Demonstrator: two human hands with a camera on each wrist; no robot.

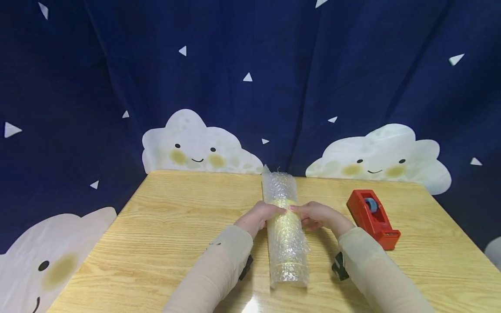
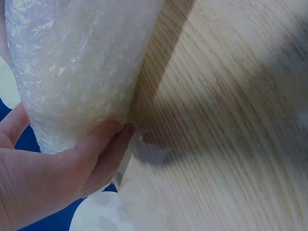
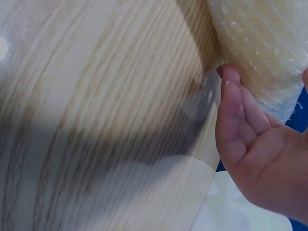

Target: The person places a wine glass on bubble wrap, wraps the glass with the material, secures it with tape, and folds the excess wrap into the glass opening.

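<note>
A long roll of bubble wrap [image 1: 287,243] lies lengthwise on the table, with something yellowish showing through the clear plastic. My left hand [image 1: 261,216] holds its left side, thumb on top and fingers down along the flank. From the right, my right hand [image 1: 317,215] grips the same stretch, its thumb tip close to the left one. In the left wrist view the left fingers [image 2: 108,144] curve against the lower side of the bubble wrap [image 2: 86,62]. The right wrist view has the right fingers [image 3: 231,103] bent beside the bubble wrap [image 3: 264,48]. Whatever is inside cannot be made out clearly.
A red tape dispenser [image 1: 362,213] with a roll of tape [image 1: 371,204] stands to the right of the right hand. The wooden table [image 1: 188,208] ends at the back against a dark blue curtain [image 1: 219,52] printed with clouds and triangles.
</note>
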